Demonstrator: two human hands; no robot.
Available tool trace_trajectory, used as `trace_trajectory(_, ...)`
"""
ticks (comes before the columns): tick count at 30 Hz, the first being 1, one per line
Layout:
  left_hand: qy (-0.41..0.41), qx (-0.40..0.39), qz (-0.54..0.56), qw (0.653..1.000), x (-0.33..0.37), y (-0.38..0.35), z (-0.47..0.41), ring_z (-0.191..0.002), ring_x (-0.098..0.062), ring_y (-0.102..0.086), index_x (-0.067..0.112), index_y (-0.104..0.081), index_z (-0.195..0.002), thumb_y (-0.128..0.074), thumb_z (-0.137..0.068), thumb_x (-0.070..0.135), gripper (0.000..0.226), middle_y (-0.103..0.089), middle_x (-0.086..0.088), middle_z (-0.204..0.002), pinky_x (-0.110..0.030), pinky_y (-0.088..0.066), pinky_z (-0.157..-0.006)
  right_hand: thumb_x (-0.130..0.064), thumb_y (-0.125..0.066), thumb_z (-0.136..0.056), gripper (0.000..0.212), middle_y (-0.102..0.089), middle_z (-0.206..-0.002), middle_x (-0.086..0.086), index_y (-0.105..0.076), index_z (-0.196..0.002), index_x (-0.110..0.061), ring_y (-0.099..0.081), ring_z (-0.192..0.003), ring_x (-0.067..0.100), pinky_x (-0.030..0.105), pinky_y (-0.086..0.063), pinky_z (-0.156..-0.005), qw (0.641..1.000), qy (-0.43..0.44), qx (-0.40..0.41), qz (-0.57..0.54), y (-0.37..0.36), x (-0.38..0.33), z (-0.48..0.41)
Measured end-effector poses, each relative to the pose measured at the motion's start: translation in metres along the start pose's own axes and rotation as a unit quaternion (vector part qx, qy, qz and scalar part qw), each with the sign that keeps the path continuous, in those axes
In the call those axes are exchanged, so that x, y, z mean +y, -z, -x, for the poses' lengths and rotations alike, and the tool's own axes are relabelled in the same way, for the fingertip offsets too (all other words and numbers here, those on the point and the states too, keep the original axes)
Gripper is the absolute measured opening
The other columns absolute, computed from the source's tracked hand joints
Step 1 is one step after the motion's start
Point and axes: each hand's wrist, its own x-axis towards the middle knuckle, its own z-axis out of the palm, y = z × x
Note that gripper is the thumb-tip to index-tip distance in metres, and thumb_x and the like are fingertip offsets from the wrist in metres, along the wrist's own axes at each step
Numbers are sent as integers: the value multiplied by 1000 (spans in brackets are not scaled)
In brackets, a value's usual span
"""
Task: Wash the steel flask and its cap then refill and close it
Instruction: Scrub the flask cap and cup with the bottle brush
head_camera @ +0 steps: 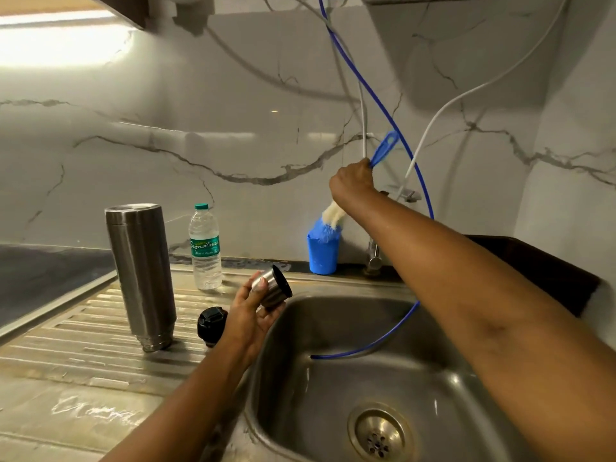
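Beside a steel sink (333, 328) and veined marble wall (166, 95), left hand (248, 315) holds a steel cap (273, 290); right hand (351, 183) grips a blue-handled brush (383, 150).

Wall (233, 128): pale marble-look panels with grey veins are running behind and above my right hand (353, 183), turning a corner off to its right.
Light (60, 45): a bright glare is spreading across the wall, high up and far left of my left hand (250, 311).
Cabinet (128, 10): a dark underside is hanging just above that glare.
Counter (40, 275): a dark slab is lying well left of my left hand, past the ridged steel drainboard (83, 331), which is glinting wet under my left forearm.
Sink (333, 325): a steel basin is sitting below my right arm, its drain (376, 431) lying nearest me.
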Motion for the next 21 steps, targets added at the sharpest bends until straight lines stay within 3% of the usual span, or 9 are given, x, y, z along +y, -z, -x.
trace_trajectory(3,6,-3,2,1000,-3,1,-3,-96,-29,-61,20,-56,-110,-53,-88,13,24,-59,-14,-110,-32,-60,-60,-18,-46,-94,31,-58,-122,8,-53,-123,-9,-52,-113,27,42,-27,-105,1000,9,-11,10,0,-6,-16)
trace_trajectory(7,13,-4,-7,1000,-7,4,-5,-101,-31,-60,20,-54,-114,-48,-94,12,23,-59,-15,-114,-36,-59,-71,-19,-48,-94,34,-56,-126,9,-51,-127,-10,-50,-118,28,43,-24,-107,999,17,-30,21,-1,-8,-22)
trace_trajectory(12,14,0,-13,1000,-7,4,-6,-101,-31,-61,15,-49,-127,-49,-96,19,32,-58,-17,-116,-32,-60,-65,-18,-50,-94,36,-52,-132,10,-49,-129,-9,-45,-125,28,42,-22,-108,1000,-10,-20,-1,12,16,-14)
trace_trajectory(17,27,-5,-15,1000,-5,1,-1,-108,-34,-58,14,-47,-127,-47,-97,22,30,-54,-21,-125,-36,-58,-72,-15,-50,-92,31,-57,-124,9,-55,-122,-10,-52,-115,28,40,-36,-96,999,-43,7,11,13,30,8)
trace_trajectory(21,31,-6,-16,999,-5,-1,1,-116,-38,-54,11,-45,-129,-47,-98,22,33,-51,-23,-129,-37,-57,-74,-12,-51,-90,23,-62,-111,6,-60,-112,-10,-59,-102,22,32,-40,-74,998,-65,6,-17,9,34,33)
